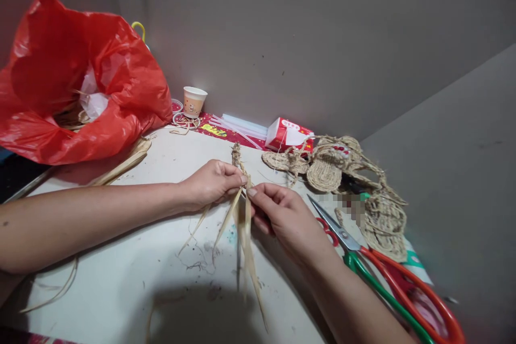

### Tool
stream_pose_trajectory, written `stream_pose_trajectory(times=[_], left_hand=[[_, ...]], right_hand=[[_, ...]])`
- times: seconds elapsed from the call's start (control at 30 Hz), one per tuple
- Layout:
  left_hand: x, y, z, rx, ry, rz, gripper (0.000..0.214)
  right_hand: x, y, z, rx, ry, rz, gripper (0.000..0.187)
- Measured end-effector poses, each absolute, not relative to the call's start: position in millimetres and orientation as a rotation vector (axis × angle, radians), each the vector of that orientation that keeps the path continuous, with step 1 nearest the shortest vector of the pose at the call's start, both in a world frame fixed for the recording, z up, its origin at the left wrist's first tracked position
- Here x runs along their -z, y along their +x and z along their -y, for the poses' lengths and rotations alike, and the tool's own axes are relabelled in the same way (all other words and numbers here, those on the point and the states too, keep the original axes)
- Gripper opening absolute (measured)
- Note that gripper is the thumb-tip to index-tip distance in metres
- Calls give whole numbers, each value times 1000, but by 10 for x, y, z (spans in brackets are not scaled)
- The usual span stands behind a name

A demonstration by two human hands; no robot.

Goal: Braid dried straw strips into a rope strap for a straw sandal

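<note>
Over the middle of the white table, my left hand (215, 183) pinches a braid (236, 153) of dried plant strips between thumb and fingers. My right hand (280, 209) is closed on the loose strips (249, 236) just below, its thumb close to the left thumb. The finished end of the braid points away from me. Several pale, flat strip ends hang toward me from between the fingers. The exact crossing of the strips is hidden behind my fingertips.
A red plastic bag (133, 59) with dried strips inside stands at the left. A paper cup (194, 102) and a red-and-white packet (278, 134) are along the back. Woven straw pieces (324, 172) and large scissors (355, 250) lie at the right, near my right forearm.
</note>
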State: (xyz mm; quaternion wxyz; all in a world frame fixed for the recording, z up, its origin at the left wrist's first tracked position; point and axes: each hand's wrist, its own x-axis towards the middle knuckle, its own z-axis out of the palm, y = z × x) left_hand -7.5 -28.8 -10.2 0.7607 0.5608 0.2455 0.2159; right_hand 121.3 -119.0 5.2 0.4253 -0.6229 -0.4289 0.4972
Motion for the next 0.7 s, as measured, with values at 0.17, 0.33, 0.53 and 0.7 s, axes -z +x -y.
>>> stream_pose_trajectory(times=[0.17, 0.33, 0.53, 0.7], left_hand=[[86, -75, 305, -500, 1232, -539, 27], [86, -75, 331, -510, 1241, -542, 32], [80, -71, 344, -496, 1238, -571, 36], [46, -56, 348, -517, 1216, -578, 28]], right_hand=[[-50, 1169, 1197, -1204, -1590, 1026, 37], [-27, 1150, 1187, -1170, -1576, 980, 38], [25, 1177, 1171, -1168, -1547, 958, 33], [46, 1169, 1160, -1148, -1577, 995, 38]])
